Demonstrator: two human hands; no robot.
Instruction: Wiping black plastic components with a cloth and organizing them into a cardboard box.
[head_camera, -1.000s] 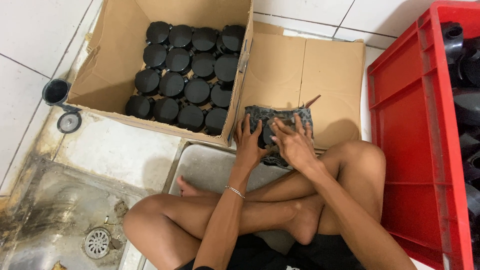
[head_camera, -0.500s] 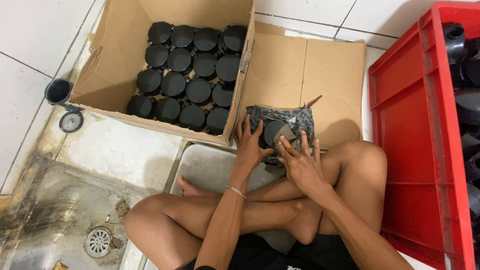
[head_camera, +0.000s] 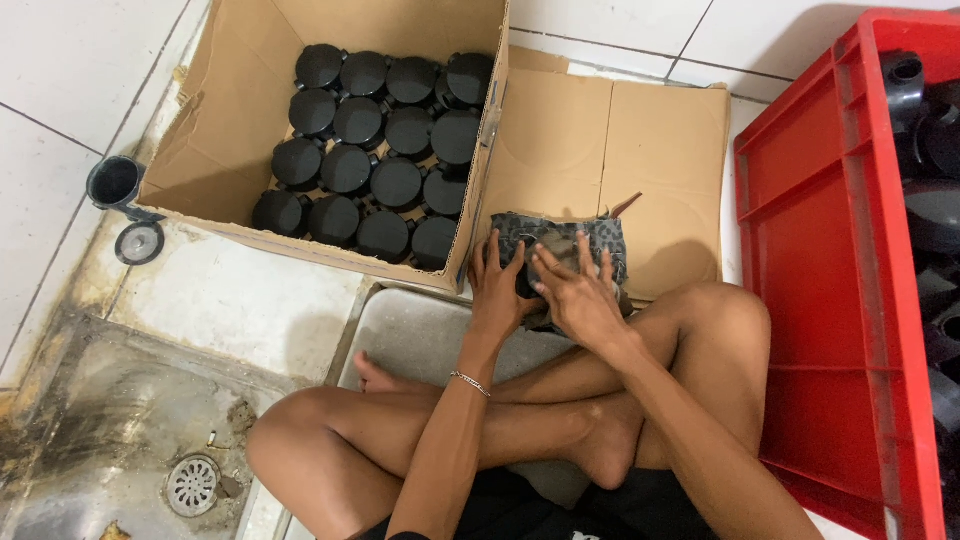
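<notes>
A: Tiled floor, head view. Floor drain (head_camera: 192, 485) lower left; cardboard box (head_camera: 240, 120) of black round caps (head_camera: 372, 150) upper left; red crate (head_camera: 830, 260) along the right edge.

B: Hands?

A: Centre frame. Left hand (head_camera: 497, 290) and right hand (head_camera: 575, 292), fingers spread and curled, press a dark patterned cloth (head_camera: 610, 240) wrapped over something, lying on flattened cardboard (head_camera: 640, 140). Best to keep the cloth flat and pinned while the other hand rubs.

B: Hidden?

A: Whatever the cloth wraps; can't make it out. Crate contents cut off.
</notes>
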